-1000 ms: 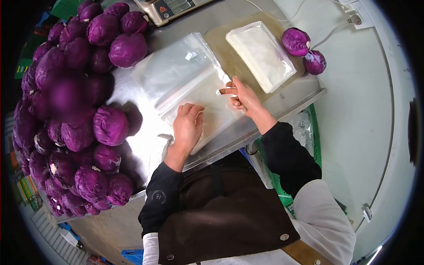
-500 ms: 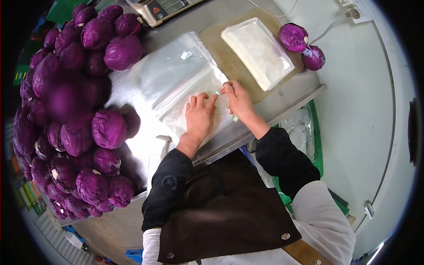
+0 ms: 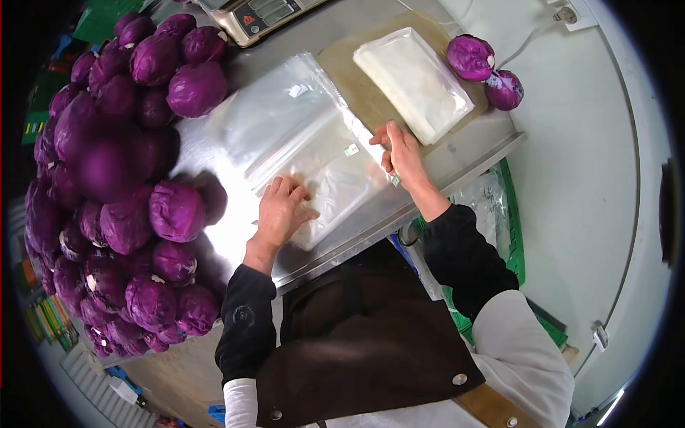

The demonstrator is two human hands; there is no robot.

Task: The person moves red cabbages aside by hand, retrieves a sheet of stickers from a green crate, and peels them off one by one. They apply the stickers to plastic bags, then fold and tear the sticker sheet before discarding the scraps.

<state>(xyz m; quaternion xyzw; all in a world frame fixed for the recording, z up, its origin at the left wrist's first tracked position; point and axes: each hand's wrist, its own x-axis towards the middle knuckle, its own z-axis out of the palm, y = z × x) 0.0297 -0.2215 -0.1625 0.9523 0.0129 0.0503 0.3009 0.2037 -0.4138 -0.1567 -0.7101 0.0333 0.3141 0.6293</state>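
Stacked clear plastic bags (image 3: 271,107) lie flat on the metal table. A small white-and-green label (image 3: 351,150) sits on the nearest bag. My left hand (image 3: 282,210) rests on that bag's lower left part, fingers apart and holding nothing. Over the bag's right edge is my right hand (image 3: 403,157), its fingers partly curled. Another small green-and-white label (image 3: 395,181) shows under the curled fingers of the right hand and seems held there; the grip itself is partly hidden.
Many purple cabbages (image 3: 175,210) are heaped on the left. A wrapped stack of bags (image 3: 414,82) lies on brown sheeting (image 3: 342,57), with two cabbages (image 3: 471,57) beside it. A scale (image 3: 260,18) stands at the back. A green crate (image 3: 510,214) is below the table's right edge.
My left hand has moved down and left, off the label on the bag. My right hand has shifted slightly right with the other label, leaving the first label lying on the bag.
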